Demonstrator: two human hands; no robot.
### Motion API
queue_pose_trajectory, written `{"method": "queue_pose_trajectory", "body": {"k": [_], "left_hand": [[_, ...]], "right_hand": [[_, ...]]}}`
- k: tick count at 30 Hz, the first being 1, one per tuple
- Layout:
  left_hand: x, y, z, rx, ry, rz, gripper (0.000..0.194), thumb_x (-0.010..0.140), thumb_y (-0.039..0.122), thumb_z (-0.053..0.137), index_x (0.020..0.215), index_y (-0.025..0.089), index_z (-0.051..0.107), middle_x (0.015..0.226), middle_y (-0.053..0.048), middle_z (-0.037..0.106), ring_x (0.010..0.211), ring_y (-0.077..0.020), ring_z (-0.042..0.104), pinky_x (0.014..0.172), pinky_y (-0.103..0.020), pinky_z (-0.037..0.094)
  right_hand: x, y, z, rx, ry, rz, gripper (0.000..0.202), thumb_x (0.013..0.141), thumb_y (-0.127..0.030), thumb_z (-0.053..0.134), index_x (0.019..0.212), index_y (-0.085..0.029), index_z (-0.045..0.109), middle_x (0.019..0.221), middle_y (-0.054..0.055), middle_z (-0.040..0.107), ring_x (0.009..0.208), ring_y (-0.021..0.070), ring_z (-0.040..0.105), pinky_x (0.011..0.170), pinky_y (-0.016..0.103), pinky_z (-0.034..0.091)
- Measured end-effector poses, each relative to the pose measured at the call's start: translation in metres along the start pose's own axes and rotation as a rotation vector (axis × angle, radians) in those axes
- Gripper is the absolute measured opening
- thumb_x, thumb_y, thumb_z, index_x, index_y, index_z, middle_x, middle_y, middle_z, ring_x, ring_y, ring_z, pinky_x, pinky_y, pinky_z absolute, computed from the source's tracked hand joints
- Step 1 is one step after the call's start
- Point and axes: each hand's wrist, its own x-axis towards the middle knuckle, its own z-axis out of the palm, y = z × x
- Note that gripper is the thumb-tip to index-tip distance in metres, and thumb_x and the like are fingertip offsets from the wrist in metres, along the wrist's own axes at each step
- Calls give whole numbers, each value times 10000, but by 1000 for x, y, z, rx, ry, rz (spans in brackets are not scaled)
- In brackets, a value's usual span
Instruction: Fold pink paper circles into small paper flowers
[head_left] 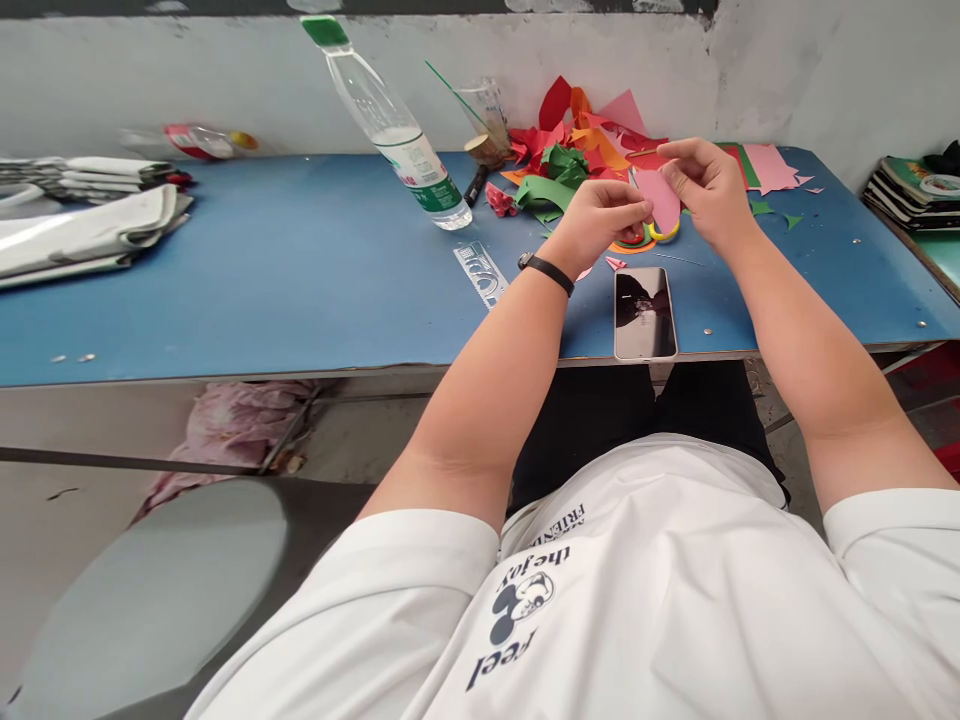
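Observation:
A small piece of pink paper [661,200] is held up over the table between my two hands. My left hand [600,218] pinches at its left edge, with a black band on the wrist. My right hand [709,190] has thumb and fingers closed on the paper's upper right. A thin brown stick [642,153] juts left from the right fingertips; I cannot tell whether those fingers grip it. Below the paper, scissors with a yellow handle loop [664,233] lie partly hidden. A phone [646,313] lies nearer me at the table edge.
On the blue table [300,290], red, orange and green paper scraps [559,150] are heaped against the wall. A water bottle [420,165] and a clear stencil ruler [480,272] are left of my hands. Folded newspapers [90,230] lie far left. A grey stool [165,600] stands below.

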Motion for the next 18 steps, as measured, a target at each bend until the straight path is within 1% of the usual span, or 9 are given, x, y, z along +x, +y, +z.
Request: {"method": "queue_pose_trajectory", "body": {"k": [4, 6, 7, 9, 11, 13, 15, 16, 18], "left_hand": [[6, -3, -3, -66, 77, 12, 373, 1085, 269, 1023, 880, 252, 712, 892, -31, 820, 816, -215, 858, 819, -385, 762], [8, -5, -6, -112, 83, -6, 376, 1086, 285, 1012, 880, 263, 698, 929, -42, 848, 834, -215, 866, 801, -374, 750], [8, -5, -7, -131, 72, -21, 375, 1093, 304, 1010, 882, 268, 702, 961, -52, 864, 849, -214, 872, 797, -369, 741], [8, -5, -8, -152, 45, -52, 384, 1113, 352, 1016, 890, 274, 712, 1032, -71, 894, 886, -210, 886, 803, -364, 731], [7, -3, -8, -154, 28, -82, 379, 1132, 354, 1017, 909, 265, 724, 1057, -72, 910, 918, -202, 897, 835, -353, 726], [5, -2, -7, -161, 14, -101, 300, 1168, 287, 977, 966, 244, 760, 1050, -56, 918, 948, -186, 903, 879, -332, 719], [4, 0, -6, -156, 11, -121, 235, 1214, 275, 923, 1023, 235, 794, 1025, -44, 917, 955, -184, 911, 884, -319, 719], [4, 0, -5, -144, 14, -127, 235, 1236, 323, 912, 1045, 238, 804, 1020, -46, 916, 964, -197, 922, 881, -324, 729], [6, 0, -5, -107, 25, -128, 319, 1246, 487, 923, 1067, 252, 802, 1004, -60, 910, 987, -249, 949, 873, -356, 764]], "right_hand": [[3, 4, -2, -4, 21, 35, 407, 1045, -677, 1036, 1117, -352, 801, 1091, 20, 804, 970, 275, 705, 925, 476, 702], [5, 7, -1, 11, 27, 28, 456, 1034, -714, 1040, 1085, -335, 793, 1071, 26, 775, 927, 265, 668, 820, 459, 677], [5, 8, -1, 26, 35, 18, 465, 1035, -717, 1039, 1067, -326, 790, 1064, 28, 769, 914, 258, 656, 792, 452, 662], [5, 9, 1, 58, 43, 14, 480, 1041, -723, 1038, 1020, -314, 786, 1029, 24, 749, 901, 245, 639, 781, 437, 654], [3, 8, 3, 84, 27, 35, 494, 1037, -721, 1046, 975, -302, 792, 966, 16, 705, 883, 235, 635, 793, 432, 668], [1, 6, 5, 97, -3, 66, 461, 1024, -663, 1063, 938, -291, 803, 940, 14, 680, 876, 232, 651, 813, 441, 698], [0, 4, 6, 107, -14, 84, 366, 1000, -564, 1050, 918, -289, 822, 979, 25, 718, 888, 240, 677, 818, 455, 718], [-1, 4, 6, 108, -19, 95, 303, 995, -515, 1023, 916, -292, 834, 1029, 35, 757, 916, 249, 695, 828, 461, 728], [0, 4, 6, 100, -29, 119, 184, 976, -429, 964, 910, -298, 852, 1164, 49, 826, 992, 270, 724, 862, 469, 746]]}}
